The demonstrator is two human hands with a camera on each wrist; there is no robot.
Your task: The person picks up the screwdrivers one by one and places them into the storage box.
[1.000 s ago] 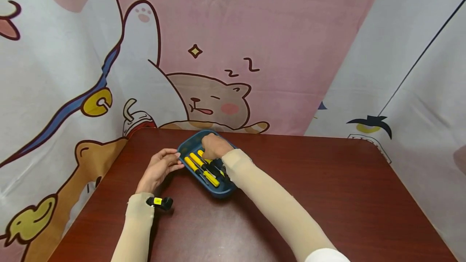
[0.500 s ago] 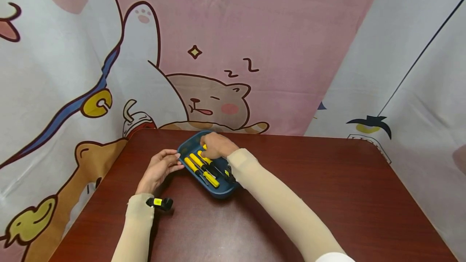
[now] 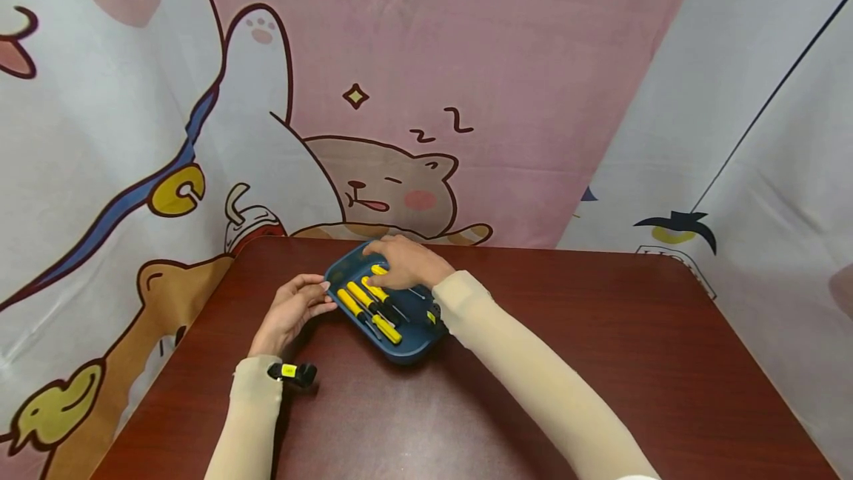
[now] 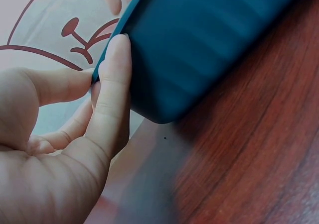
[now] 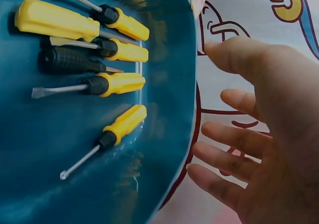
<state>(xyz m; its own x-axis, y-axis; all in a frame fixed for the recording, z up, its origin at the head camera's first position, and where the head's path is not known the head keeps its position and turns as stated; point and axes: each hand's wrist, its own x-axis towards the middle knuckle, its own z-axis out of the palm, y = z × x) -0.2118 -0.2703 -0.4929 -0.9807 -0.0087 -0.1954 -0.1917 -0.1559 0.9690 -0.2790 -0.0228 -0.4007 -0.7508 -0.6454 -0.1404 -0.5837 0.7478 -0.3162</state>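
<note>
A blue plastic tray holds several screwdrivers. My left hand pinches its left rim between thumb and finger, seen close in the left wrist view. My right hand hovers above the tray's far right side, fingers spread and holding nothing. In the right wrist view, a yellow-handled screwdriver lies slanted, apart from the others. Beside it is a row of more screwdrivers: a yellow one, a black-handled one and a larger yellow-handled one.
The tray sits towards the back of a reddish-brown wooden table. Directly behind the far edge hangs a cartoon-printed cloth. Dark camera straps sit on both wrists, the left one's camera near the tabletop.
My right hand has lifted and shifted right, its fingers going from curled down in the tray to spread. A yellow-handled screwdriver shows where they were. The left hand stays on the rim.
</note>
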